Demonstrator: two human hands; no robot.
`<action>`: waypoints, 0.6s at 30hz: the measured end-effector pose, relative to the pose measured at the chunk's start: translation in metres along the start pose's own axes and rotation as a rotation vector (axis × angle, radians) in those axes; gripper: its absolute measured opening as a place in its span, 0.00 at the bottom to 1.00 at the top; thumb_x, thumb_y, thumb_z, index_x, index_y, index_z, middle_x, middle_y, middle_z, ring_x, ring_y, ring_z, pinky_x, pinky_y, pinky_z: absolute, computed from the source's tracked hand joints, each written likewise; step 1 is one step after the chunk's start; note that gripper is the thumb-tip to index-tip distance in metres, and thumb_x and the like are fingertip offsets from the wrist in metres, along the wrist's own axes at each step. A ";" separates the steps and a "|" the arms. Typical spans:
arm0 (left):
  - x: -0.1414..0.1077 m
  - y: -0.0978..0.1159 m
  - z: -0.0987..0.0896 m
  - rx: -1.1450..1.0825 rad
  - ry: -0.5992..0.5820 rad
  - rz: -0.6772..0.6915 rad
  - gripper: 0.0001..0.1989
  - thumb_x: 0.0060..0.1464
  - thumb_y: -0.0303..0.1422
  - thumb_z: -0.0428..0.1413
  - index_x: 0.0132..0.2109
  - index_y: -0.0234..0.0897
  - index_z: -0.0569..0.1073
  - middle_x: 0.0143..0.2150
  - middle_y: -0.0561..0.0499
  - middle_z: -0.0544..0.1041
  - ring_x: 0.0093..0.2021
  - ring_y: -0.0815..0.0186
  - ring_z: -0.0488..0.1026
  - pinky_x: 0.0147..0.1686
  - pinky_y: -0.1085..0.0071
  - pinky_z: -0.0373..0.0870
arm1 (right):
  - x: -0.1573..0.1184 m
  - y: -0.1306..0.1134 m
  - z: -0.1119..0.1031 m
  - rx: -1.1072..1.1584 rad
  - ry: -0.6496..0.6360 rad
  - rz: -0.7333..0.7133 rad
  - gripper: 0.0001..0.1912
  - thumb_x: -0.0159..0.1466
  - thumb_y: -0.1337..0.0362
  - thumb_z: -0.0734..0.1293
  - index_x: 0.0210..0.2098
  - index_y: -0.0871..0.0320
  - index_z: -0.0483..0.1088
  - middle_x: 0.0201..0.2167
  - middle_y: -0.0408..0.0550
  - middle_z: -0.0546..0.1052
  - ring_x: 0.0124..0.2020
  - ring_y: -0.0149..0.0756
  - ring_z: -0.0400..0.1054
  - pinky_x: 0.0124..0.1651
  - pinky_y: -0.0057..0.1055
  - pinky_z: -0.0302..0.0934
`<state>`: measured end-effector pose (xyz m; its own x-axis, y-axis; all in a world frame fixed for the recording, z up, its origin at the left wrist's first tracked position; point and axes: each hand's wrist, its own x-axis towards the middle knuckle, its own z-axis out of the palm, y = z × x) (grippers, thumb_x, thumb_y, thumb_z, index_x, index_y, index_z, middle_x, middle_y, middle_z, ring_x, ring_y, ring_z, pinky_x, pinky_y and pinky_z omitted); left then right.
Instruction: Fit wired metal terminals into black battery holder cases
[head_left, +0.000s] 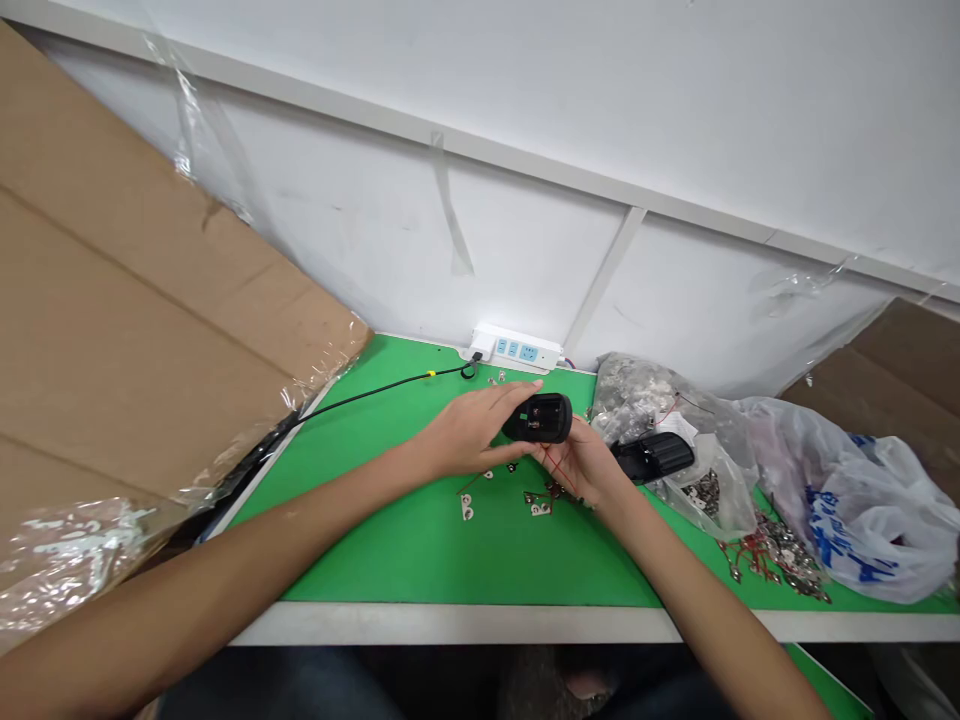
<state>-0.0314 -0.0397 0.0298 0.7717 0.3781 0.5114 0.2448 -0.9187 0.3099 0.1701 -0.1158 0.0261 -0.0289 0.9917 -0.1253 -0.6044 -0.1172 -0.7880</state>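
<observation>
Above the green-topped counter (420, 560), one black plastic housing (538, 418) held off the surface, left hand (469, 430) gripping over it, right hand (581, 465) cupped beneath, red wires (559, 470) near small metal tabs (537, 505), second black housing (652, 456) on a clear bag (709, 495) just beside.

A workbench topped with a green mat (450, 560) has a white front edge. A white power strip (516, 349) stands at the mat's back edge, with a black cable (375, 393) running left from it. Loose metal tabs (538, 504) lie in front of the strip; to its right sit a clear plastic bag of metal parts (637, 395), a heap of wired metal tabs (772, 560) and a white plastic bag with blue print (862, 505).
</observation>
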 end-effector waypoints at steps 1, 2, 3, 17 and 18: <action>0.000 0.000 0.002 -0.007 0.008 -0.004 0.41 0.68 0.54 0.56 0.78 0.40 0.54 0.73 0.34 0.70 0.71 0.43 0.71 0.68 0.44 0.70 | 0.000 0.001 0.000 0.001 -0.003 0.002 0.13 0.54 0.65 0.82 0.35 0.57 0.78 0.31 0.44 0.83 0.30 0.33 0.76 0.35 0.29 0.76; -0.001 0.000 0.004 -0.016 0.018 -0.013 0.40 0.68 0.54 0.57 0.77 0.41 0.56 0.72 0.35 0.71 0.70 0.44 0.72 0.67 0.44 0.71 | 0.001 0.002 0.000 0.003 -0.003 0.001 0.13 0.54 0.65 0.82 0.36 0.57 0.79 0.32 0.44 0.83 0.31 0.33 0.76 0.35 0.28 0.76; -0.001 0.000 0.005 -0.029 0.028 -0.024 0.39 0.68 0.53 0.57 0.76 0.41 0.57 0.71 0.35 0.72 0.69 0.45 0.73 0.67 0.45 0.72 | 0.001 0.002 0.000 0.007 -0.002 -0.001 0.12 0.55 0.65 0.82 0.36 0.58 0.79 0.32 0.44 0.83 0.31 0.33 0.76 0.35 0.27 0.75; -0.002 -0.004 0.012 -0.143 0.019 -0.123 0.34 0.66 0.52 0.61 0.70 0.42 0.65 0.66 0.38 0.77 0.65 0.49 0.77 0.63 0.50 0.75 | 0.009 0.012 -0.010 -0.167 0.089 -0.114 0.19 0.53 0.54 0.84 0.37 0.58 0.79 0.32 0.43 0.80 0.32 0.32 0.71 0.37 0.29 0.68; -0.002 -0.005 0.012 -0.131 0.014 -0.127 0.34 0.66 0.51 0.61 0.71 0.42 0.65 0.67 0.39 0.77 0.66 0.49 0.77 0.64 0.50 0.75 | 0.010 0.013 -0.009 -0.166 0.097 -0.120 0.20 0.52 0.55 0.84 0.37 0.58 0.79 0.32 0.43 0.81 0.32 0.32 0.72 0.38 0.30 0.68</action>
<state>-0.0269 -0.0371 0.0177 0.7312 0.4923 0.4723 0.2601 -0.8412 0.4740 0.1689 -0.1083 0.0089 0.1170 0.9902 -0.0762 -0.4595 -0.0140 -0.8881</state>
